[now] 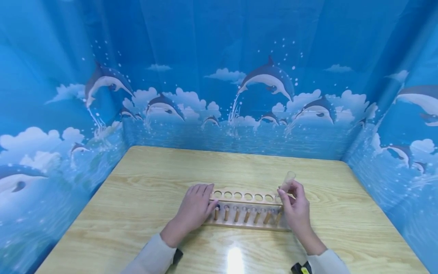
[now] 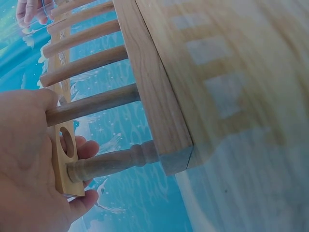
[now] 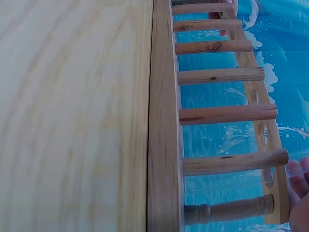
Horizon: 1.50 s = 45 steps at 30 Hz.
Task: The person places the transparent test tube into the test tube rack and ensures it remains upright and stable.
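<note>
A wooden test tube rack (image 1: 246,227) with a holed top rail and a row of upright pegs stands on the table. My left hand (image 1: 195,207) holds its left end; in the left wrist view the fingers of the left hand (image 2: 24,159) curl round the end of the top rail, beside the last hole. At the opposite end, my right hand (image 1: 299,207) pinches a clear test tube (image 1: 289,177), tilted, its upper end rising above the fingers. The tube's lower part is hidden by the fingers, close to the rightmost hole. Only part of the right hand (image 3: 300,205) enters the right wrist view.
The rack stands on a light wood-grain table (image 1: 164,167). A blue curtain (image 1: 212,45) printed with dolphins hangs along the table's back and both sides. Bare tabletop lies behind the rack and to either side.
</note>
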Each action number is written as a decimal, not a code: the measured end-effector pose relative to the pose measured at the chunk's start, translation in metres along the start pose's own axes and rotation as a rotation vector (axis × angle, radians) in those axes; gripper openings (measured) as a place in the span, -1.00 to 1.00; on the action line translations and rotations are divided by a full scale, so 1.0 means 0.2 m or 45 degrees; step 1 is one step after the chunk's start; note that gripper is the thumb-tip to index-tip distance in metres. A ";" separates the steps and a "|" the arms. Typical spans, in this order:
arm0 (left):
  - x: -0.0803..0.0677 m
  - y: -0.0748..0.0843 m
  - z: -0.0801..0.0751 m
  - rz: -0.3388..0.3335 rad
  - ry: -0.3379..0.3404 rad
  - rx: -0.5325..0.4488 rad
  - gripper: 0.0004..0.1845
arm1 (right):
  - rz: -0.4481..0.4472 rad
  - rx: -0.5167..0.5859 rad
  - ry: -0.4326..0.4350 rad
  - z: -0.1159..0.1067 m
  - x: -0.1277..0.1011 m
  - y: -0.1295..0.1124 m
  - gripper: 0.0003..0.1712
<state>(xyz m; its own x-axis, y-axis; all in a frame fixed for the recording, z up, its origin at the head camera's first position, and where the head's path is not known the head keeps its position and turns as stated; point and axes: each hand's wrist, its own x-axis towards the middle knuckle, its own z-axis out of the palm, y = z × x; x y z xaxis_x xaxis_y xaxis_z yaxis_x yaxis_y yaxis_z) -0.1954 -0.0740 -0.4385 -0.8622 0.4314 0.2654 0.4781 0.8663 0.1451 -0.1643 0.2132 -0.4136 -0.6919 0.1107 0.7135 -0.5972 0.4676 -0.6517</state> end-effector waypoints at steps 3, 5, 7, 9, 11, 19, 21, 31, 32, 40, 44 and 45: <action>0.00 0.00 0.00 0.004 0.008 -0.003 -0.36 | -0.031 0.012 0.003 0.00 0.00 0.01 -0.72; 0.00 0.00 0.00 0.006 0.015 -0.006 -0.36 | -0.042 0.012 0.006 0.00 0.00 0.01 -0.70; 0.00 0.00 0.00 0.006 0.020 -0.001 -0.36 | -0.048 0.031 0.009 0.00 0.00 0.02 -0.68; 0.00 0.00 0.00 0.004 0.021 0.003 -0.36 | -0.036 0.037 0.009 0.00 -0.01 0.06 -0.66; 0.00 0.00 0.01 -0.001 0.018 0.005 -0.36 | -0.014 0.041 0.007 0.00 -0.02 0.10 -0.65; 0.00 0.00 0.00 -0.011 0.001 0.012 -0.36 | 0.018 0.067 -0.014 0.01 -0.04 0.18 -0.62; 0.00 0.00 0.00 -0.016 -0.002 0.013 -0.36 | -0.006 0.062 -0.022 0.01 -0.04 0.18 -0.61; 0.00 0.00 0.00 -0.010 0.004 0.007 -0.36 | 0.044 0.026 -0.043 0.00 -0.04 0.16 -0.61; 0.00 0.00 0.00 -0.009 0.003 0.003 -0.36 | 0.062 0.025 -0.044 -0.01 -0.05 0.16 -0.61; 0.00 0.00 0.01 -0.010 0.009 -0.004 -0.36 | 0.258 0.058 -0.071 -0.04 -0.03 0.13 -0.50; 0.00 0.00 0.01 -0.012 0.015 0.002 -0.36 | 0.328 0.119 -0.101 -0.04 -0.02 0.13 -0.45; 0.00 0.00 0.01 -0.012 0.016 -0.002 -0.36 | 0.341 0.126 -0.104 -0.04 -0.02 0.13 -0.45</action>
<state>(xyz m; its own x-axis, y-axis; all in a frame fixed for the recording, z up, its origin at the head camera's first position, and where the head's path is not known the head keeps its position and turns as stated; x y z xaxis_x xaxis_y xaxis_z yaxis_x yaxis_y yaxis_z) -0.1954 -0.0736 -0.4403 -0.8646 0.4200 0.2759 0.4701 0.8699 0.1489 -0.1727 0.2324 -0.4311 -0.8581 0.1455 0.4924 -0.4232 0.3427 -0.8387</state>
